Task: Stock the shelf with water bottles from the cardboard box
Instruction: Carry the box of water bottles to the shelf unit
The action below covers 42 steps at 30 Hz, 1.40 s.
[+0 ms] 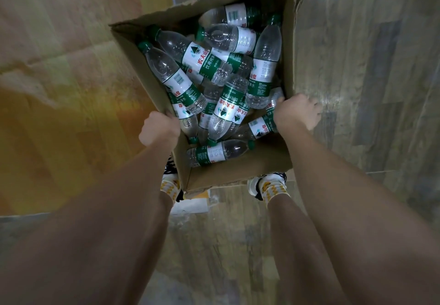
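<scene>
Fingers of the left hand (159,130) and right hand (296,114) curled over opposite walls of the cardboard box (238,173) at frame centre, apparently to carry its loose water bottles (228,109).

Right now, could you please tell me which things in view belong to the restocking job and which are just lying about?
For the job:
cardboard box
water bottles
left hand
right hand

Just there:
wooden floor
pale scrap under the box
</scene>
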### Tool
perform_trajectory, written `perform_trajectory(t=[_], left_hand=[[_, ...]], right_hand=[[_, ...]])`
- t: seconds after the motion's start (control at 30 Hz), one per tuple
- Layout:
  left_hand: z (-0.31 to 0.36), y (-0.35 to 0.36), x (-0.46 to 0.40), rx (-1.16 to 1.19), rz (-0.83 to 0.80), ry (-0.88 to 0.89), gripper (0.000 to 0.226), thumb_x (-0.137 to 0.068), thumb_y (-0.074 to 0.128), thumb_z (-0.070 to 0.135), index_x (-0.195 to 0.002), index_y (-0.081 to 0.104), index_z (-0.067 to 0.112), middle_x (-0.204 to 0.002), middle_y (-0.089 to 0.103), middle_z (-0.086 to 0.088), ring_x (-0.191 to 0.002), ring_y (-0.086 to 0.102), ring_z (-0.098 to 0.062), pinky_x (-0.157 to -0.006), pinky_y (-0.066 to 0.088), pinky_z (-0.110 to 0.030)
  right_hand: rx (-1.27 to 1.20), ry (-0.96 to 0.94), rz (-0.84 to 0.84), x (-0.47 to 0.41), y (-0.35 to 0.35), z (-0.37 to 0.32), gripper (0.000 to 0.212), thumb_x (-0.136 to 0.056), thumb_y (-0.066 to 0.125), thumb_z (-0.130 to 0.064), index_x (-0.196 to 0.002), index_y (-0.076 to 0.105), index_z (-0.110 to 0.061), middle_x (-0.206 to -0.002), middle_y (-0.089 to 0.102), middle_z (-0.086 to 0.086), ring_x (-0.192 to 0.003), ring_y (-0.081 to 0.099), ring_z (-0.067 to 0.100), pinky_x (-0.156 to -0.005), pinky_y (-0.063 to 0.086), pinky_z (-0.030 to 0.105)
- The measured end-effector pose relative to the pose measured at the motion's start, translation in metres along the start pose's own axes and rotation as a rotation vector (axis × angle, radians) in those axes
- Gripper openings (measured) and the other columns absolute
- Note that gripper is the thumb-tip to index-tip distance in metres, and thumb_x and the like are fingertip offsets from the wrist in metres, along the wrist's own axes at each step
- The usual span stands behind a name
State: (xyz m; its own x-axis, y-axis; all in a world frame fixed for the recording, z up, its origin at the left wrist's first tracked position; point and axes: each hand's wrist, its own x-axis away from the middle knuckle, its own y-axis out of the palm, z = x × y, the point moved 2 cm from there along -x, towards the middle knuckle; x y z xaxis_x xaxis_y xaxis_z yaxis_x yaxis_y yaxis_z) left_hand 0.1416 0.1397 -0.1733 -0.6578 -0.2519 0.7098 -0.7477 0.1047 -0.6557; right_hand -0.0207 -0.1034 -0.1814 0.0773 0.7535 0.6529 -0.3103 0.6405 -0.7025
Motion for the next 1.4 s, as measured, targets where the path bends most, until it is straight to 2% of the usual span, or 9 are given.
perform_trajectory(t=[0.13,0.3,0.4,0.53,0.8,0.93,1.17,1.33,1.4], left_hand=[[-0.013,-0.008,-0.012,0.071,-0.205,-0.045,0.051,-0.096,0.045,0.037,-0.132,0.046,0.002,-0.118,0.059,-0.014,-0.102,0.060,-0.032,-0.087,0.050,-0.040],[-0.021,-0.004,-0.012,0.148,-0.304,-0.031,0.056,-0.094,0.045,0.039,-0.136,0.047,0.002,-0.122,0.060,-0.016,-0.104,0.059,-0.032,-0.092,0.050,-0.040],[-0.023,0.004,-0.010,0.228,-0.295,-0.063,0.065,-0.097,0.045,0.051,-0.137,0.043,0.001,-0.115,0.058,-0.010,-0.096,0.059,-0.028,-0.080,0.049,-0.037],[-0.028,0.012,-0.017,0.189,-0.239,-0.028,0.062,-0.097,0.041,0.052,-0.133,0.045,0.001,-0.112,0.057,-0.010,-0.096,0.058,-0.029,-0.087,0.049,-0.038],[-0.024,0.008,-0.012,0.090,-0.194,0.018,0.055,-0.099,0.041,0.044,-0.129,0.050,-0.001,-0.120,0.060,-0.017,-0.103,0.060,-0.033,-0.086,0.048,-0.037],[-0.025,0.003,-0.009,0.067,-0.199,0.045,0.054,-0.100,0.041,0.042,-0.131,0.048,-0.002,-0.123,0.059,-0.019,-0.105,0.059,-0.034,-0.084,0.046,-0.037],[-0.032,-0.005,0.009,0.050,-0.196,0.093,0.051,-0.103,0.040,0.040,-0.125,0.052,-0.004,-0.107,0.058,-0.015,-0.064,0.052,-0.019,-0.066,0.044,-0.031],[-0.051,-0.018,0.027,0.060,-0.183,0.092,0.048,-0.102,0.043,0.039,-0.121,0.054,-0.004,-0.110,0.061,-0.015,-0.069,0.055,-0.021,-0.064,0.045,-0.030],[-0.055,-0.034,0.036,0.033,-0.175,0.111,0.047,-0.102,0.043,0.037,-0.122,0.053,-0.004,-0.111,0.061,-0.015,-0.084,0.059,-0.028,-0.075,0.050,-0.035]], right_hand=[[0.141,-0.106,-0.057,-0.002,-0.010,0.004,0.049,-0.098,0.048,-0.050,-0.122,0.058,-0.008,-0.123,0.060,0.017,-0.115,0.055,0.033,-0.070,0.040,0.034],[0.306,-0.202,-0.075,-0.007,-0.019,0.004,0.041,-0.097,0.046,-0.052,-0.097,0.061,-0.014,-0.093,0.061,0.007,-0.081,0.057,0.024,-0.053,0.030,0.027],[0.305,-0.239,-0.106,-0.011,-0.021,0.007,0.046,-0.098,0.043,-0.056,-0.089,0.055,-0.012,-0.079,0.054,0.005,-0.070,0.051,0.021,-0.055,0.035,0.028],[0.308,-0.277,-0.120,-0.023,-0.019,0.012,0.054,-0.099,0.037,-0.057,-0.091,0.056,-0.007,-0.071,0.050,0.007,-0.067,0.054,0.023,-0.058,0.041,0.031],[0.245,-0.263,-0.104,-0.016,-0.019,0.012,0.036,-0.104,0.042,-0.029,-0.116,0.062,-0.002,-0.112,0.065,0.019,-0.101,0.063,0.033,-0.069,0.043,0.034],[0.220,-0.308,-0.083,-0.014,-0.020,0.019,0.033,-0.104,0.043,-0.024,-0.116,0.063,-0.001,-0.114,0.065,0.021,-0.103,0.063,0.034,-0.069,0.043,0.034],[0.128,-0.373,-0.096,-0.009,-0.023,0.040,0.037,-0.103,0.043,-0.025,-0.120,0.062,0.001,-0.116,0.062,0.026,-0.109,0.059,0.042,-0.085,0.050,0.042],[0.093,-0.412,-0.103,0.009,-0.037,0.056,0.038,-0.102,0.045,-0.028,-0.111,0.065,0.003,-0.108,0.064,0.027,-0.100,0.062,0.043,-0.081,0.051,0.042],[0.068,-0.396,-0.155,0.022,-0.046,0.061,0.035,-0.100,0.047,-0.028,-0.109,0.065,0.001,-0.106,0.064,0.025,-0.094,0.065,0.042,-0.082,0.057,0.046]])
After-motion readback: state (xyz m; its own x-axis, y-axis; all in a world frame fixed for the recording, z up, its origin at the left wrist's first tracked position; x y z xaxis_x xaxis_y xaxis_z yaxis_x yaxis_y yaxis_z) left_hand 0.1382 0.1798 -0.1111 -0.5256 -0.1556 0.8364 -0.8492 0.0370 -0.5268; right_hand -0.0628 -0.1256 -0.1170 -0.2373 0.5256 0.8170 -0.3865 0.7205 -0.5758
